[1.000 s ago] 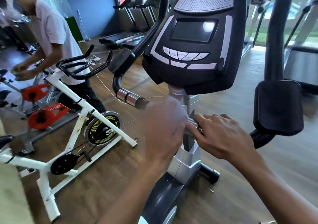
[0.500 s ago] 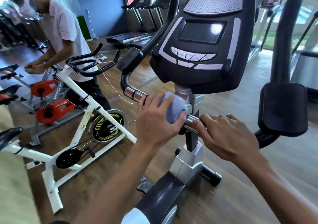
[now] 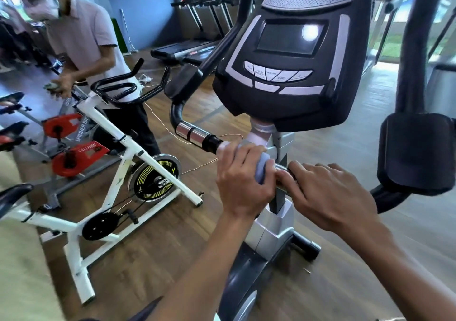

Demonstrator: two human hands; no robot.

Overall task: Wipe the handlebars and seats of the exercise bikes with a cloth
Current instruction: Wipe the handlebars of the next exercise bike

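Observation:
A black exercise machine with a large console (image 3: 291, 56) fills the middle of the view. Below the console runs its handlebar (image 3: 195, 134), with chrome sensor sleeves on a black bar. My left hand (image 3: 243, 180) grips a pale blue cloth (image 3: 261, 170) wrapped around the bar just left of the centre post. My right hand (image 3: 328, 195) holds the chrome part of the bar on the other side of the post, fingers curled over it. The bar's right end is hidden under my hand.
A white spin bike (image 3: 118, 172) with black handlebars stands to the left, more bikes with red covers behind it. A person (image 3: 91, 39) in a light shirt bends over one. Treadmills (image 3: 192, 46) line the back wall. A black padded arm (image 3: 417, 153) stands to the right.
My left hand has slid the cloth along the handlebar, back toward the centre post after a blurred stroke. My right hand has kept its hold. The camera has shifted slightly.

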